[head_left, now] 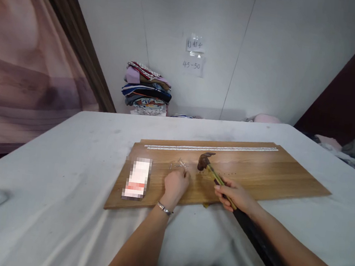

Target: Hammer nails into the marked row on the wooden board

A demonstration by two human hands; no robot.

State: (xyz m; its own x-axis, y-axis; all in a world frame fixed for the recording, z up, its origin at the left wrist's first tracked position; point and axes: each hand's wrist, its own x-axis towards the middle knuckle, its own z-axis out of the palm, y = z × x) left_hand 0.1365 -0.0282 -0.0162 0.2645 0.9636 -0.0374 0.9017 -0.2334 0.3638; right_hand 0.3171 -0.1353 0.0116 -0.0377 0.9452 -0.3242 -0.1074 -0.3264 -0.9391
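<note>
My right hand (233, 194) is wrapped round the handle of a claw hammer (210, 169). The hammer's rusty head hangs over the middle of a wooden board (291, 177), near a row of small dark nail ends or holes. On the board's left half lies a small loose pile of nails (180, 163). My left hand (176, 183) reaches to the near edge of that pile, fingers curled and pinched together. Whatever is between those fingertips is hidden from me.
Two white measuring strips (211, 148) run along the board's far side. A blurred-out white and red item (137, 179) rests at its left end. The board lies on a white-covered table (98, 149). Folded clothes (147, 88) are stacked against the wall behind.
</note>
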